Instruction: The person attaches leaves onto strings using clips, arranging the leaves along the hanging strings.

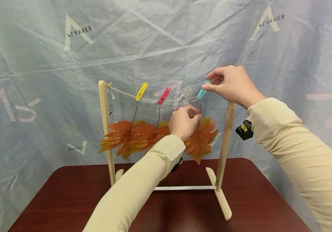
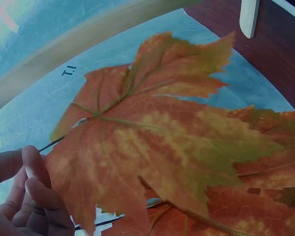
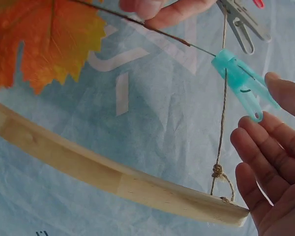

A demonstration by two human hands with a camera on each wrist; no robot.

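In the head view my right hand (image 1: 234, 84) holds a light blue clothespin (image 1: 202, 93) by its handles at the right part of the string. The right wrist view shows the thumb and fingertips at the spread handles of the clothespin (image 3: 236, 78), its nose on the string and at the tip of a leaf stem (image 3: 162, 34). My left hand (image 1: 184, 121) pinches that stem, just below the string. An orange-green artificial maple leaf (image 1: 199, 141) hangs from it, large in the left wrist view beside the left fingers (image 2: 37, 167).
A yellow clothespin (image 1: 141, 91), a pink one (image 1: 164, 96) and a white one (image 1: 184, 94) sit along the string (image 1: 122, 91), with more maple leaves (image 1: 119, 135) below. Wooden posts (image 1: 226, 145) hold the string, standing on a dark red table (image 1: 183, 212) before a grey-blue cloth.
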